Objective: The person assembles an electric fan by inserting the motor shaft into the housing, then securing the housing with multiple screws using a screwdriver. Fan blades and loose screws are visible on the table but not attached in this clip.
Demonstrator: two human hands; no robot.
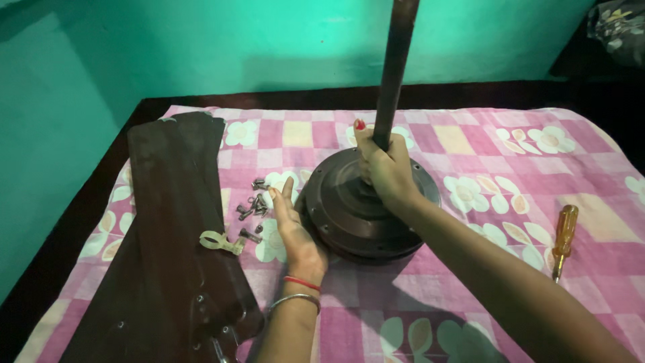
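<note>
Two hands at fan motor (349, 208), right hand (386, 168) fingers gripping rod (395, 67), left hand (292, 225) fingers open against its rim

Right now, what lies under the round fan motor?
The fan motor rests on the pink floral bedsheet, with the left hand against its rim. Whatever sits directly beneath its base is hidden.

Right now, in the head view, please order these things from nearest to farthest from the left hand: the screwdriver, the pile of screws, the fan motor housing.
From the left hand:
1. Fan motor housing: touching the hand on its right side.
2. Pile of screws: just to the hand's left, on the cloth.
3. Screwdriver: far to the right, beyond the right arm.
</note>
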